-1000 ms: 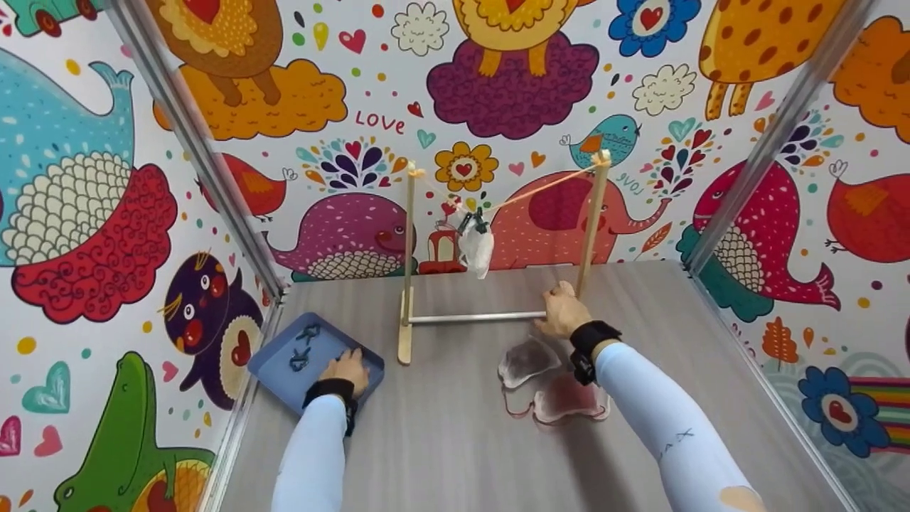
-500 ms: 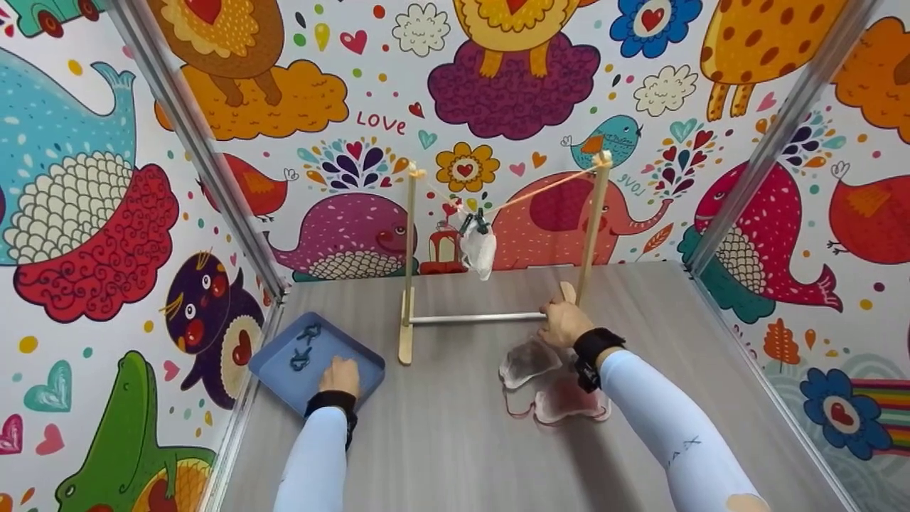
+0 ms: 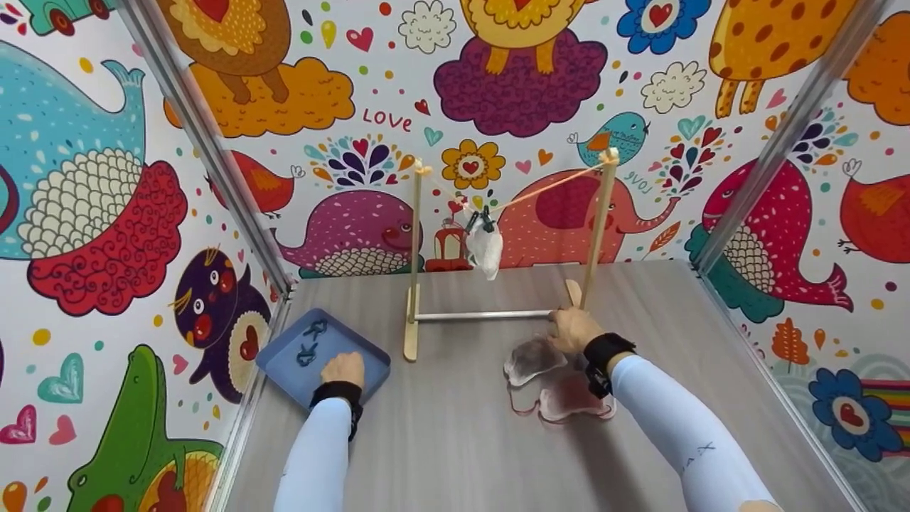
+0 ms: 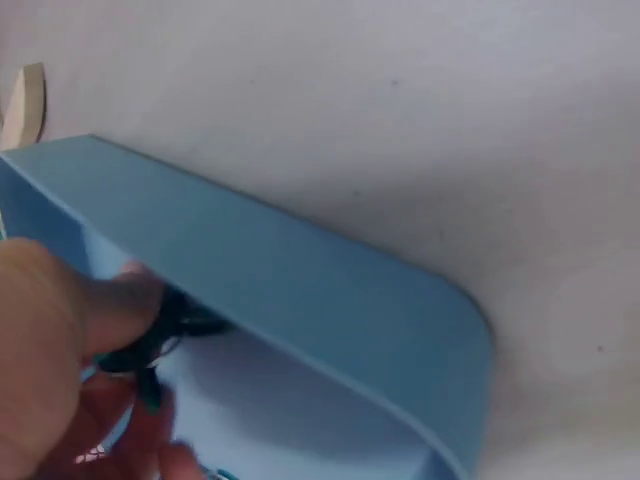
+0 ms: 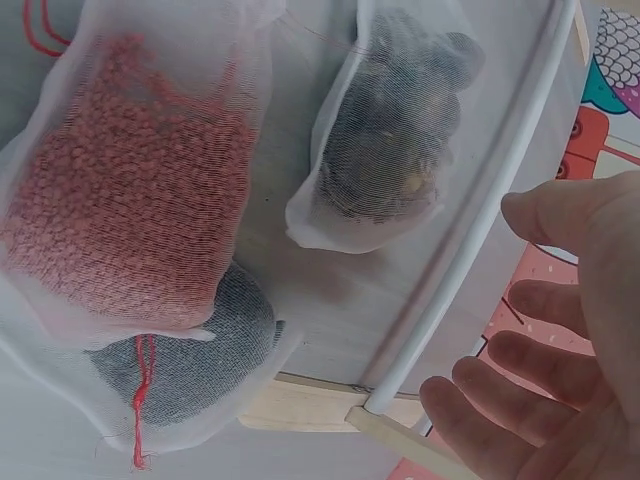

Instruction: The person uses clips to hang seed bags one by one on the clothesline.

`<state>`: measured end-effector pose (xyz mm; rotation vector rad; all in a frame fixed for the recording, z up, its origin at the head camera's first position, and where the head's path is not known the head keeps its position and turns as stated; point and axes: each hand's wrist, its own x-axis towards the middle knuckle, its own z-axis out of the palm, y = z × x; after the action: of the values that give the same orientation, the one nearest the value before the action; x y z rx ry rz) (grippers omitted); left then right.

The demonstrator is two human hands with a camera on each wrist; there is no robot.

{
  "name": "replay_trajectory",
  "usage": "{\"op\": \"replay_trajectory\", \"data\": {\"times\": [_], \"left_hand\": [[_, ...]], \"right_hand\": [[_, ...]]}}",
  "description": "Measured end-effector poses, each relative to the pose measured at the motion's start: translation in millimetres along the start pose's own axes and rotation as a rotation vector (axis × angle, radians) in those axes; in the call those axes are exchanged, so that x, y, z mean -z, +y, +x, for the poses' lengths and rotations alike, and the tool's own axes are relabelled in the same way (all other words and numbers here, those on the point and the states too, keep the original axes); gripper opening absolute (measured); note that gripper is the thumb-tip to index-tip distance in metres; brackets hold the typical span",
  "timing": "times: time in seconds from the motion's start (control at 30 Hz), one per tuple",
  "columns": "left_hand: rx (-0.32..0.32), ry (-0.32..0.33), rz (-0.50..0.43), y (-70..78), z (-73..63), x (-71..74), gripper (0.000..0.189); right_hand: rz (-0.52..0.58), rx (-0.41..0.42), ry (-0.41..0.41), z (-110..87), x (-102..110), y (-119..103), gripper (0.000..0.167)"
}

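My left hand (image 3: 344,370) is inside a blue tray (image 3: 373,348). In the left wrist view its thumb and fingers pinch a dark green clip (image 4: 150,350), partly hidden by the fingers. Two more dark green clips (image 3: 306,354) lie in the tray. My right hand (image 3: 574,329) hovers by the right foot of a wooden stand (image 3: 601,235), fingers apart and holding nothing in the right wrist view. Beside it lie mesh bags: one with red grains (image 5: 130,190), one with dark round pieces (image 5: 390,130), and another dark-filled bag (image 5: 200,370) partly under the red one.
A cord (image 3: 547,188) sags between the stand's posts. From it hangs a white bag (image 3: 485,252), held by dark clips (image 3: 482,220). A silver rod (image 3: 483,314) joins the stand's feet. Patterned walls (image 3: 355,64) enclose the table (image 3: 455,441).
My left hand's fingers have gone from spread in the tray to curled. My right hand has come from the stand's right foot slightly toward the bags. The head view has shifted a little.
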<state>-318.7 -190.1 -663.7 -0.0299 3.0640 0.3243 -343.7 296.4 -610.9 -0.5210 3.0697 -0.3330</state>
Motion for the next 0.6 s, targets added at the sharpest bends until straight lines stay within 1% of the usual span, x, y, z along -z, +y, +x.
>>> {"op": "replay_trajectory", "data": {"times": [0.07,0.17,0.27,0.33,0.4,0.43,0.5,0.53,0.6], "left_hand": [[-0.01,-0.006,-0.029,3.2,2.2,6.1,0.012],[-0.018,0.043,-0.1,11.8,7.8,19.9,0.012],[-0.022,0.087,-0.21,30.6,15.2,40.8,0.014],[-0.02,0.116,-0.304,47.7,19.5,54.7,0.014],[-0.031,0.15,-0.398,68.3,21.8,66.8,0.012],[-0.044,0.172,-0.452,79.4,22.2,70.7,0.012],[-0.067,0.19,-0.553,102.7,21.5,76.5,0.012],[-0.082,0.194,-0.599,114.6,20.8,78.1,0.012],[-0.109,0.177,-0.687,137.7,18.2,79.7,0.013]], "right_hand": [[0.018,0.004,0.018,-2.4,2.0,-0.3,0.035],[0.061,0.012,0.055,-4.3,7.2,-5.3,0.038],[0.102,0.008,0.089,-3.8,14.0,-16.4,0.039],[0.119,0.011,0.11,-2.8,19.4,-26.9,0.04],[0.14,0.017,0.128,-1.3,24.7,-39.3,0.039],[0.154,0.028,0.141,0.0,27.1,-45.5,0.038],[0.18,0.063,0.16,2.3,32.4,-58.6,0.037],[0.199,0.08,0.164,3.6,34.8,-64.8,0.037],[0.23,0.117,0.162,5.7,39.2,-76.5,0.04]]}}
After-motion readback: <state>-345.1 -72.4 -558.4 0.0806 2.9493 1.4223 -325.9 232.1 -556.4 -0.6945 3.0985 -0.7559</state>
